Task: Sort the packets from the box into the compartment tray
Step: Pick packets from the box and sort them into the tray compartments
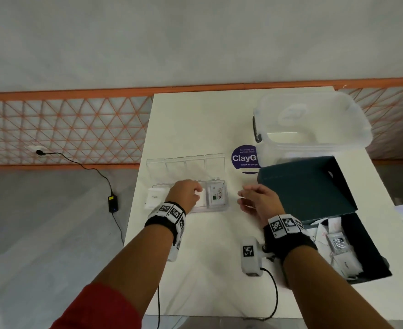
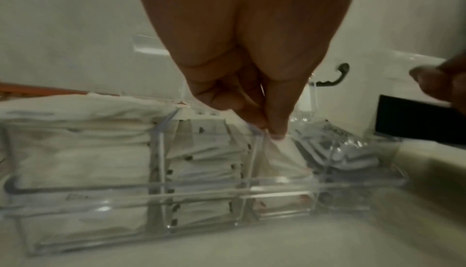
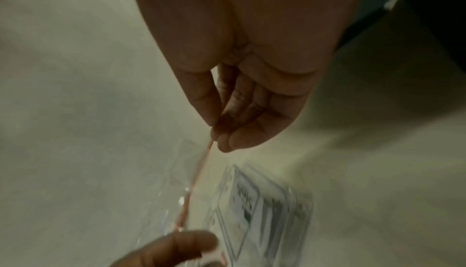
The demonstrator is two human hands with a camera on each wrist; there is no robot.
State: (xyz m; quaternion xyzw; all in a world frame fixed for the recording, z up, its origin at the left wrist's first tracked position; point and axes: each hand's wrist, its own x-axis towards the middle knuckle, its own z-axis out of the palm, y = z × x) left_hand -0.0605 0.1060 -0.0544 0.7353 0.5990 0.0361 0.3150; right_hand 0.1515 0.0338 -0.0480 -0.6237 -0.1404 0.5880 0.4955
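Head view is showing the left hand (image 1: 185, 194) reaching into the clear compartment tray (image 1: 226, 205), its fingertips (image 2: 274, 129) pinching a white packet (image 2: 279, 157) in the slot just left of the Stevia packets (image 1: 217, 194). Just right of the tray, the right hand (image 1: 258, 200) is hovering with fingers loosely curled; whether it is holding anything, I cannot tell. More packets are lying in the dark box (image 1: 371, 252) at near right.
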